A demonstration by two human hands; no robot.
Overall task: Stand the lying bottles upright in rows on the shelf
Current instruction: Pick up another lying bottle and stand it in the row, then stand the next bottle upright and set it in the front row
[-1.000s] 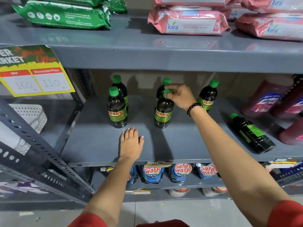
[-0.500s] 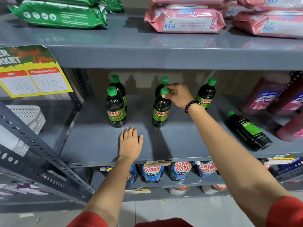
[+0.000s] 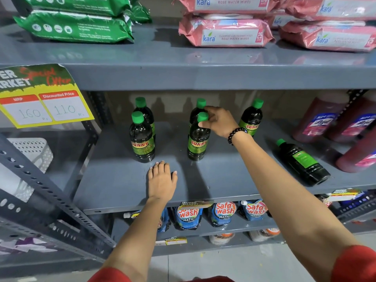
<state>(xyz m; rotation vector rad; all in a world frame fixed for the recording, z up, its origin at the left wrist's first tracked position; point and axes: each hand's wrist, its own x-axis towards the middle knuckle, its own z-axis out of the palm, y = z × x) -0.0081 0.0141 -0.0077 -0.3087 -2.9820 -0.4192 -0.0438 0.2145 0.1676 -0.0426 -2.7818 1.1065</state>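
Several dark bottles with green caps and SUNNY labels are on the grey middle shelf (image 3: 114, 180). Two stand at the left, one in front (image 3: 142, 139) and one behind (image 3: 144, 110). In the middle, another pair stands one behind the other; my right hand (image 3: 220, 122) pinches the neck of the front one (image 3: 198, 144) just under its cap, and the back one (image 3: 200, 107) is partly hidden. A fifth bottle (image 3: 252, 119) stands alone further right. One bottle (image 3: 303, 161) lies on its side at the right, cap pointing back. My left hand (image 3: 161, 181) rests flat on the shelf.
Red bottles (image 3: 319, 121) lean at the far right of the same shelf. Green (image 3: 75, 27) and pink wipe packs (image 3: 227, 33) lie on the shelf above, Safe Wash pouches (image 3: 223, 212) below. A price card (image 3: 42, 98) hangs at the left by a slotted metal upright (image 3: 50, 196).
My right hand has slid off the top of the front middle bottle's cap to its neck, so the cap now shows. The bottle stands in place. The left hand has not moved.
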